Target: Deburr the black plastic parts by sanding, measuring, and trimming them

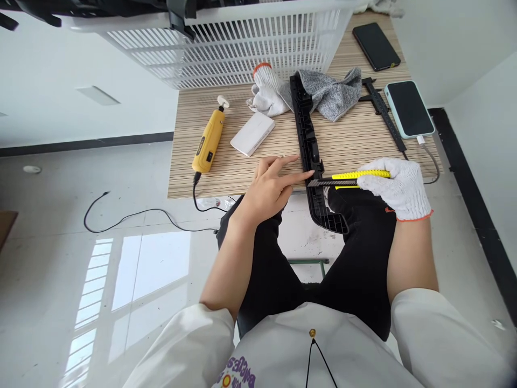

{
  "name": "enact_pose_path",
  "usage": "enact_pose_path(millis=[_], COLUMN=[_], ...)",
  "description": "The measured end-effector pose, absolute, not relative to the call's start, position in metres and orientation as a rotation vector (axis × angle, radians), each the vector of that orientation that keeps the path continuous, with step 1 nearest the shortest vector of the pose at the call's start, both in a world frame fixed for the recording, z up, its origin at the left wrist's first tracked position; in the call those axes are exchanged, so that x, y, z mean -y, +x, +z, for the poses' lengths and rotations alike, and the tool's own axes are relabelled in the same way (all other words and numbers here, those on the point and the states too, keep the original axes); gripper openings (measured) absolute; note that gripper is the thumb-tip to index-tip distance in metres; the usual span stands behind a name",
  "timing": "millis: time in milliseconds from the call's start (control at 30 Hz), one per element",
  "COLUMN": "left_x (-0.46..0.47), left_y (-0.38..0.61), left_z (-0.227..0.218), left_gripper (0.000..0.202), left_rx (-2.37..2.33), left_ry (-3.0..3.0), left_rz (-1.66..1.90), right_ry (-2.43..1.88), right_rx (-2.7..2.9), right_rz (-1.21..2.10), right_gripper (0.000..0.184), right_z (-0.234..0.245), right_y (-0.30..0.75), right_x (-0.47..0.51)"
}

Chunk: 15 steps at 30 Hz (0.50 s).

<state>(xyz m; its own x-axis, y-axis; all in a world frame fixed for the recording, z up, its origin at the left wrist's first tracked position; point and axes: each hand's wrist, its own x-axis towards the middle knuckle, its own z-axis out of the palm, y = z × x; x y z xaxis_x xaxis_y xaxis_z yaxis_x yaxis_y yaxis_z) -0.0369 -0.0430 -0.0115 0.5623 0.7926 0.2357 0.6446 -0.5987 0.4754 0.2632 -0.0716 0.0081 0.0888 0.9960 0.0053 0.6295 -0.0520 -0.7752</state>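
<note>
A long black plastic part (pixel 307 141) lies lengthways on the wooden table (pixel 218 172), its near end hanging over the edge above my lap. My bare left hand (pixel 271 183) rests flat at the table's front edge, fingers stretched out, fingertips touching the part's left side. My right hand (pixel 398 186), in a white knit glove, grips a yellow utility knife (pixel 355 176). The knife's extended blade (pixel 329 183) points left and meets the part near my left fingertips.
A yellow rotary tool (pixel 209 141) with a black cord, a white box (pixel 252 133), a white glove (pixel 269 92), a grey cloth (pixel 333 94), a black caliper (pixel 383 113) and two phones (pixel 409 108) (pixel 375 46) lie on the table. A white slatted basket (pixel 242 43) stands at the back.
</note>
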Motion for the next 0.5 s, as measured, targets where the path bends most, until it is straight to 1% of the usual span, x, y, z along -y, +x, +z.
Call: enact_pose_path(millis=[133,233,367,500], left_x=[0.0441,0.0441,0.0439,0.0445], left_y=[-0.0321,-0.0325,-0.0353,-0.0319], left_z=[-0.0134,-0.0129,-0.0118,-0.0146], left_gripper=[0.057,0.056,0.055,0.055], left_rx=[-1.325,-1.306,-1.225,-1.348], left_ry=[2.436,2.443,2.479,2.476], left_rz=[0.599,0.594,0.593,0.588], right_ry=[-1.754,-1.764,-1.755,-1.758], right_rx=[1.610,1.617,1.609,1.604], right_rz=[0.763,0.768,0.760,0.740], right_gripper=[0.033,0.031,0.035,0.035], right_z=[0.0079,0.0081,0.0069,0.0065], right_y=[0.2637,0.2635,0.2631,0.2634], right_x=[0.0714,0.0714,0.0714,0.0707])
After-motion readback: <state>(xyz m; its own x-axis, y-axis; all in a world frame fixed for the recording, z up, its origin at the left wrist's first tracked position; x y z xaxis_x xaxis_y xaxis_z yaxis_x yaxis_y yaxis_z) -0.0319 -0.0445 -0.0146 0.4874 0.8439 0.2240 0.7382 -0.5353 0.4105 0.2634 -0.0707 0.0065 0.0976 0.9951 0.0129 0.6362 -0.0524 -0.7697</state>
